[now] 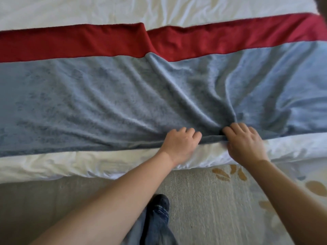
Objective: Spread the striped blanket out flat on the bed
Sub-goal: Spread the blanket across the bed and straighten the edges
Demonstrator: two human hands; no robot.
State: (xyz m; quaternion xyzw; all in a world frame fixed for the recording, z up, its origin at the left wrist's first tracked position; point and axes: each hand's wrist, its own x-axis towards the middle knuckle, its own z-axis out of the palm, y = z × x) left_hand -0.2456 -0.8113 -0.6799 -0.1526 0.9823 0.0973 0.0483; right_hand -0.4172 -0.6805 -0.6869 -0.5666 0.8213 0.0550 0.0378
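Note:
The striped blanket [99, 96] lies across the white bed [53, 167], a wide grey-blue band near me and a red band along its far side. Both my hands grip its near edge close together. My left hand [180, 144] is closed on the hem. Just to its right, my right hand [244, 142] pinches a bunch of the fabric. Creases fan out from that spot toward the red band, where a fold breaks the stripe's line. The left part of the blanket lies flatter.
White bedding shows beyond the red band and along the bed's near edge. Below is pale carpet [203, 200] with brown leaf shapes at the right. My leg and dark shoe [159, 202] stand close to the bed.

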